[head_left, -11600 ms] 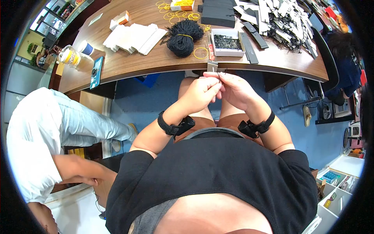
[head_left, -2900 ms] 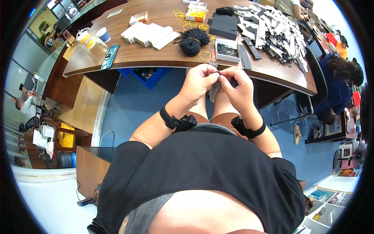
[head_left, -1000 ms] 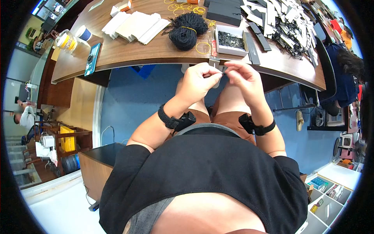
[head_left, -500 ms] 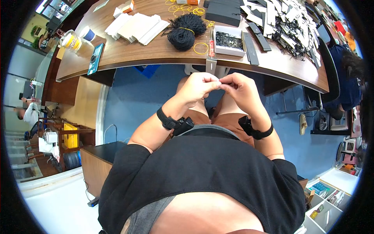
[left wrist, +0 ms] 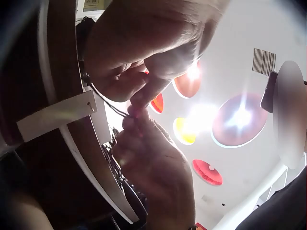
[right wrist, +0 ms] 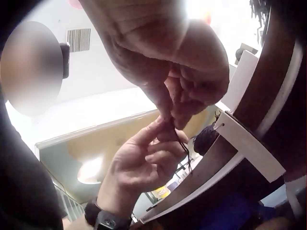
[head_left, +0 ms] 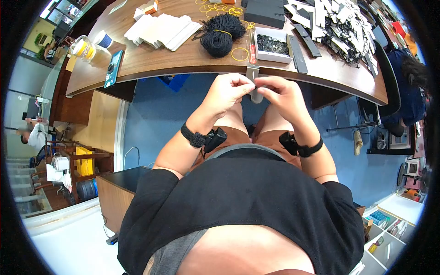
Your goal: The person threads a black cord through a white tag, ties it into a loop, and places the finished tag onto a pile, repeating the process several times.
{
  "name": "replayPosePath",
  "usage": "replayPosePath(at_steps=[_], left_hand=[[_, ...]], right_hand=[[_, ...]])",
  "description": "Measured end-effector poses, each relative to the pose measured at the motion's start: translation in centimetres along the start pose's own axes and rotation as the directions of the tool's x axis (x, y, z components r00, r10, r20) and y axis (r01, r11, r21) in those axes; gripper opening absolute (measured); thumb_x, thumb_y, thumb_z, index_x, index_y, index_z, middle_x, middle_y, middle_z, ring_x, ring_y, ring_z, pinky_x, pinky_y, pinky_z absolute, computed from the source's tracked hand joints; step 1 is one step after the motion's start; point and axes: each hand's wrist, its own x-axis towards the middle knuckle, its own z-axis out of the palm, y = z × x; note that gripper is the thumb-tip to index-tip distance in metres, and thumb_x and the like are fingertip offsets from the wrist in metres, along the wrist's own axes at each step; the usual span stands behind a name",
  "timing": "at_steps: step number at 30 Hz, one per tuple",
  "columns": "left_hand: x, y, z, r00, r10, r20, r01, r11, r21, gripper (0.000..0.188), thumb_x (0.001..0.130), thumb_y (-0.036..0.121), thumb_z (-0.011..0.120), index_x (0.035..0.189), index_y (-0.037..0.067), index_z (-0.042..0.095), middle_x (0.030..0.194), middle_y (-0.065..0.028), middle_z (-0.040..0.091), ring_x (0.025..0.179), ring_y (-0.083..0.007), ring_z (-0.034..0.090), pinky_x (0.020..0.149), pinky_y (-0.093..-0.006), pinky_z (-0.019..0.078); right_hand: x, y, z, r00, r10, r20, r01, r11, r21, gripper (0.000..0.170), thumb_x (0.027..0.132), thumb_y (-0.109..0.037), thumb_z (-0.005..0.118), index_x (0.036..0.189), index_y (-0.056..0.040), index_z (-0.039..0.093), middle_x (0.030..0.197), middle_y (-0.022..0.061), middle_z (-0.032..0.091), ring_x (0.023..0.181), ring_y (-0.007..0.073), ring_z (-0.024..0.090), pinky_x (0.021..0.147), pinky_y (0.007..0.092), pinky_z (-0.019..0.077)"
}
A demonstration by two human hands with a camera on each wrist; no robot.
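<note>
Close together in front of the table edge, the left hand (head_left: 228,95) and right hand (head_left: 283,97) have thumbs and fingertips almost meeting. Thin black cord (right wrist: 183,146) runs from between the fingertips in the right wrist view, where the left hand (right wrist: 144,165) pinches from below and the right hand (right wrist: 165,52) from above. The left wrist view shows the cord (left wrist: 106,100) leading from the fingers toward the table. A pale tag (left wrist: 56,116) with a small hole juts from the table edge; whether the cord passes through it is unclear.
On the table (head_left: 160,66) are a black yarn bundle (head_left: 217,42), white cards (head_left: 160,31), a box of small black pieces (head_left: 273,45), yellow bands and heaped corded tags (head_left: 337,27). Left stand a phone (head_left: 114,68), jar and cup. Another person sits right.
Over the last half second both hands have risen slightly toward the table edge, and the right fingers have spread a little. A person standing at the left much earlier is gone.
</note>
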Motion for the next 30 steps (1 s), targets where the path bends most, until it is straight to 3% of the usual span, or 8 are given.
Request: replayPosePath(at_steps=[3, 6, 9, 16, 19, 23, 26, 30], left_hand=[[-0.1, 0.2, -0.2, 0.999, 0.023, -0.029, -0.021, 0.998, 0.053, 0.009, 0.083, 0.009, 0.065, 0.086, 0.0, 0.064, 0.07, 0.0, 0.057, 0.054, -0.0034, 0.044, 0.047, -0.0166, 0.0329], [-0.3, 0.1, -0.6, 0.993, 0.119, -0.012, -0.111, 0.956, 0.272, 0.01, 0.082, 0.009, 0.065, 0.084, 0.0, 0.064, 0.071, -0.0007, 0.058, 0.058, -0.0051, 0.047, 0.051, -0.0183, 0.0372], [-0.4, 0.0, -0.8, 0.965, 0.261, 0.04, -0.233, 0.769, 0.595, 0.01, 0.08, 0.009, 0.066, 0.082, -0.001, 0.065, 0.07, -0.0017, 0.058, 0.061, -0.0067, 0.05, 0.056, -0.0211, 0.0408], [0.2, -0.2, -1.0, 0.965, 0.256, 0.054, -0.234, 0.749, 0.62, 0.012, 0.079, 0.01, 0.065, 0.084, -0.001, 0.065, 0.071, -0.0029, 0.059, 0.064, -0.0076, 0.05, 0.06, -0.0236, 0.0433], [0.4, -0.2, -1.1, 0.975, 0.213, 0.062, -0.212, 0.815, 0.539, 0.012, 0.081, 0.009, 0.064, 0.086, -0.001, 0.065, 0.073, -0.0019, 0.061, 0.063, -0.0073, 0.05, 0.06, -0.0232, 0.0435], [0.7, -0.7, -1.5, 0.98, 0.199, 0.026, -0.193, 0.904, 0.382, 0.011, 0.082, 0.01, 0.065, 0.087, 0.0, 0.065, 0.073, 0.0, 0.061, 0.061, -0.0044, 0.049, 0.054, -0.0194, 0.0408], [0.4, -0.2, -1.4, 0.99, 0.133, -0.04, -0.117, 0.951, 0.285, 0.01, 0.082, 0.011, 0.066, 0.087, 0.002, 0.065, 0.072, 0.0011, 0.06, 0.058, -0.0024, 0.048, 0.05, -0.0167, 0.0377], [0.2, -0.6, -1.6, 0.995, 0.097, -0.002, -0.091, 0.943, 0.319, 0.011, 0.081, 0.012, 0.067, 0.086, 0.003, 0.065, 0.071, 0.002, 0.059, 0.057, -0.0022, 0.046, 0.049, -0.0171, 0.0368]], right_hand=[[0.5, -0.1, 0.5, 0.992, 0.119, 0.03, -0.116, 0.988, -0.098, 0.014, 0.078, -0.013, 0.069, 0.088, -0.0022, 0.067, 0.075, 0.0072, 0.066, 0.066, 0.0093, 0.058, 0.061, 0.0245, 0.0469], [0.4, 0.1, 0.8, 0.995, 0.097, 0.031, -0.093, 0.988, -0.12, 0.013, 0.079, -0.013, 0.069, 0.085, -0.0012, 0.067, 0.069, 0.0064, 0.064, 0.062, 0.0085, 0.056, 0.059, 0.0239, 0.0465], [0.3, 0.7, 0.3, 0.987, 0.147, 0.065, -0.14, 0.986, -0.095, 0.013, 0.079, -0.013, 0.069, 0.085, -0.001, 0.067, 0.069, 0.0064, 0.063, 0.063, 0.0079, 0.056, 0.059, 0.0236, 0.0461], [0.3, 0.3, 0.8, 0.999, 0.042, -0.029, -0.046, 0.991, -0.128, 0.014, 0.079, -0.012, 0.069, 0.088, -0.0016, 0.066, 0.078, 0.0058, 0.063, 0.067, 0.0078, 0.055, 0.061, 0.0232, 0.0456], [0.2, 0.8, 1.2, 0.995, 0.074, 0.066, -0.067, 0.991, -0.112, 0.011, 0.082, -0.008, 0.066, 0.09, -0.0009, 0.065, 0.075, -0.0001, 0.061, 0.066, 0.003, 0.051, 0.059, 0.0189, 0.0427], [0.2, 1.5, 1.4, 0.989, 0.149, 0.014, -0.147, 0.982, -0.119, 0.012, 0.079, -0.011, 0.069, 0.085, -0.0012, 0.065, 0.071, 0.0027, 0.062, 0.063, 0.0056, 0.053, 0.057, 0.0212, 0.0439], [0.1, 2.2, 1.4, 0.985, 0.172, 0.006, -0.171, 0.973, 0.153, 0.01, 0.08, -0.01, 0.068, 0.081, -0.0009, 0.065, 0.07, -0.0006, 0.06, 0.064, 0.005, 0.052, 0.058, 0.021, 0.0436], [-0.1, 2.7, 0.9, 0.971, 0.239, 0.027, -0.234, 0.91, 0.342, 0.008, 0.081, -0.01, 0.067, 0.083, -0.0021, 0.064, 0.072, -0.0021, 0.06, 0.062, 0.0034, 0.049, 0.056, 0.0189, 0.0405]])
